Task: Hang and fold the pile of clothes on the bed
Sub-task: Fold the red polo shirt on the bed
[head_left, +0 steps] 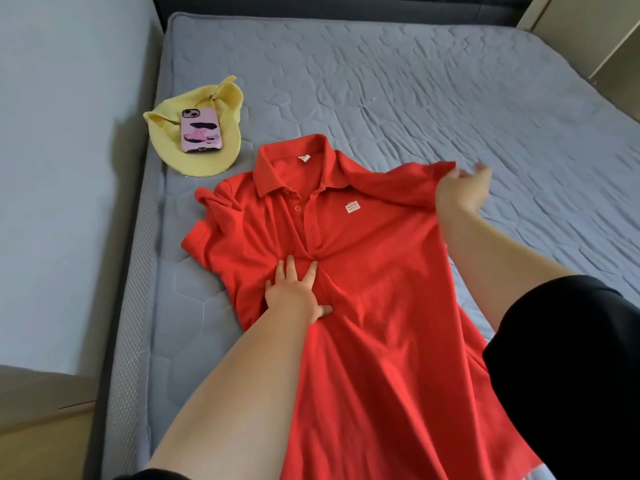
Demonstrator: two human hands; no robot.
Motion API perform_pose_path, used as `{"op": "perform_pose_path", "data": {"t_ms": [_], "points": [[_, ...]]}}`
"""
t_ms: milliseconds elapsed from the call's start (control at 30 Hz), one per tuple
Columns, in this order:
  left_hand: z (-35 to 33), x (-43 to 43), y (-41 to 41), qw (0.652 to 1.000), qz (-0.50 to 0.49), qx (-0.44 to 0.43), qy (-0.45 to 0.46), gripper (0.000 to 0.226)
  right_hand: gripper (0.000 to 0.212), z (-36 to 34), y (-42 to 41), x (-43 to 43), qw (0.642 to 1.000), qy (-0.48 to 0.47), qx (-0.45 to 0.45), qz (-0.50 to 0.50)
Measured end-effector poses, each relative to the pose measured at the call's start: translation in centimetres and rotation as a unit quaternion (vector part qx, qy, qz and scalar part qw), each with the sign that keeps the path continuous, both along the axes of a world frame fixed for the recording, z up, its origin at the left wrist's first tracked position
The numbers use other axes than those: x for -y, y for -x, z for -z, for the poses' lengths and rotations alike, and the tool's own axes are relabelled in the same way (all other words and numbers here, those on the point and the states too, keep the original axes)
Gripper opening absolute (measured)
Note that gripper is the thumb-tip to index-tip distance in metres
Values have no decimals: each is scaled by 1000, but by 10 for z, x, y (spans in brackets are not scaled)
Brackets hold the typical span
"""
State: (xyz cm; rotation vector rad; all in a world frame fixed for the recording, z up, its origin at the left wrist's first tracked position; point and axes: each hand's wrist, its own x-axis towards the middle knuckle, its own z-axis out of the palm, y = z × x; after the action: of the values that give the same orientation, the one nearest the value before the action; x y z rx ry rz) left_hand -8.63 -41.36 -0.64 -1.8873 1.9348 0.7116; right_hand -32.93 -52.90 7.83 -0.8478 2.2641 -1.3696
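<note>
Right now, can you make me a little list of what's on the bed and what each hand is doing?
bed: grey, quilted
shirt: red, front up, collar at the far end
left hand: flat, fingers spread, presses the shirt's middle
right hand: blurred, seems to pinch the sleeve and lift it
cloth: yellow, left of the collar
phone: pink case, lies on the cloth

Head-worn view, downward over bed (415,81)

Phone (201,130): pink case, camera side up, lying on the yellow cloth (204,164).
Wall (69,168): pale, at left.
Headboard (311,5): dark, at the far end.
</note>
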Motion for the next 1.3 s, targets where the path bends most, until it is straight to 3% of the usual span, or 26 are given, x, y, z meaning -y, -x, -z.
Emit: {"op": "perform_pose_path", "data": {"t_ms": [100,167,233,267,367,400,533,633,700,767,800,833,867,933,967,1000,1033,1067,1167,1200,1300], "points": [[2,1,1,1000,-1,8,1,100,79,-2,-8,-3,991,24,-72,-108],[3,2,2,1000,-5,17,-12,101,78,12,-17,-15,969,-16,-192,-156],[4,4,3,1000,-9,22,-16,102,71,31,-31,-35,920,-31,-319,-228],[6,4,3,1000,-10,23,-12,103,68,41,-40,-46,878,-31,-375,-296],[12,3,3,1000,-10,22,11,102,54,74,-56,-65,669,-95,-524,-518],[14,3,3,1000,-9,23,14,102,52,80,-56,-64,632,-125,-537,-544],[13,7,4,999,-3,41,3,105,55,75,-48,-34,669,-167,-503,-522],[11,11,6,998,4,56,-8,106,56,69,-51,-7,649,-189,-527,-515],[11,11,5,998,10,58,-10,106,57,69,-47,11,705,-233,-523,-419],[13,10,5,998,14,55,-4,106,61,63,-32,23,823,-299,-401,-269],[14,10,5,998,15,55,1,106,63,61,-26,26,862,-318,-335,-207],[14,11,5,998,17,58,5,106,64,61,-23,27,878,-321,-310,-174],[15,12,5,998,18,61,6,106,65,64,-24,26,881,-298,-329,-165],[16,13,6,998,16,65,5,106,64,70,-39,19,863,-162,-421,-228],[17,13,6,998,15,66,6,106,63,73,-47,13,830,-102,-459,-301],[17,12,7,998,15,68,8,106,61,79,-51,7,772,-73,-503,-381],[18,12,6,998,16,67,11,106,58,85,-53,0,719,-86,-535,-436],[18,11,6,998,17,65,14,105,57,91,-50,-4,702,-138,-546,-437],[18,9,3,998,18,53,31,104,61,92,-47,-21,824,-277,-416,-267],[17,8,3,998,19,47,36,103,62,92,-55,-29,827,-263,-417,-269],[16,4,0,998,19,30,48,100,61,96,-90,-69,792,-150,-475,-353]]}}
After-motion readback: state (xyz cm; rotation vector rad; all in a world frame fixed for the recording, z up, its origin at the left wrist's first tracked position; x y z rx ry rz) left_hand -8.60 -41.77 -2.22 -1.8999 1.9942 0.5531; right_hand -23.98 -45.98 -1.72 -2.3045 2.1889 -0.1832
